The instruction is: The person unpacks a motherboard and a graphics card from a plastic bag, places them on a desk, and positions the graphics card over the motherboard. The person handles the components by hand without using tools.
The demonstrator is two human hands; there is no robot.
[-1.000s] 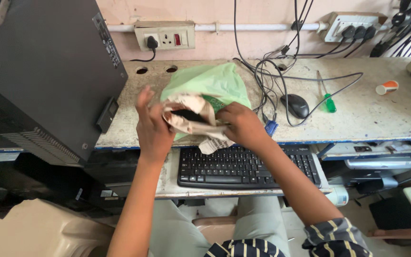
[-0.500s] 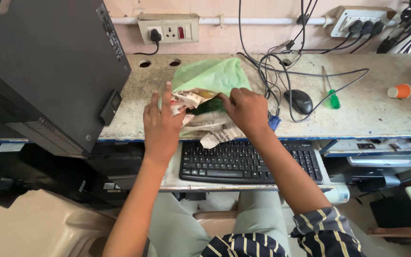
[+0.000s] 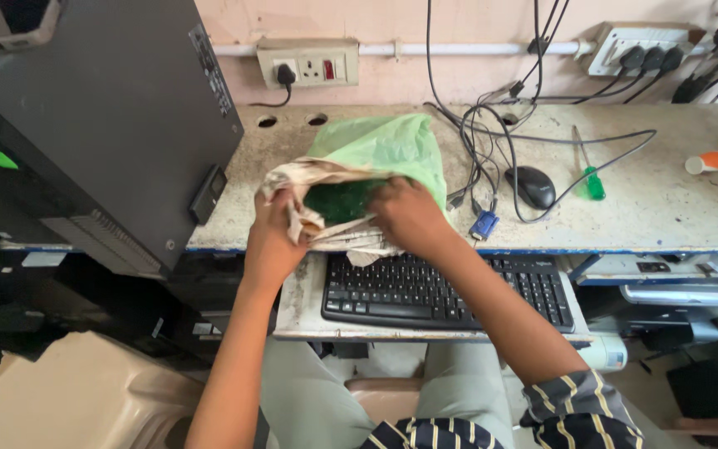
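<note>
A pale green plastic bag (image 3: pixel 384 148) lies on the worn desk (image 3: pixel 666 208), wrapped partly in crumpled dirty-white paper (image 3: pixel 309 179). A dark green flat object (image 3: pixel 338 199) shows inside the opening. My left hand (image 3: pixel 274 241) grips the paper's left edge. My right hand (image 3: pixel 409 218) is closed on the bag's front edge, beside the dark green object. Both hands hover over the desk's front edge, just above a black keyboard (image 3: pixel 450 291).
A large dark computer case (image 3: pixel 101 125) stands on the left. Tangled cables, a black mouse (image 3: pixel 533 187), a blue connector (image 3: pixel 485 224), a green-handled screwdriver (image 3: pixel 590 173) and a small orange-and-white roll (image 3: pixel 706 163) lie right of the bag. Wall sockets (image 3: pixel 309 65) sit behind.
The bundle was lowered onto the desk and opened. My hands pulled the paper and bag apart, exposing the dark green object inside.
</note>
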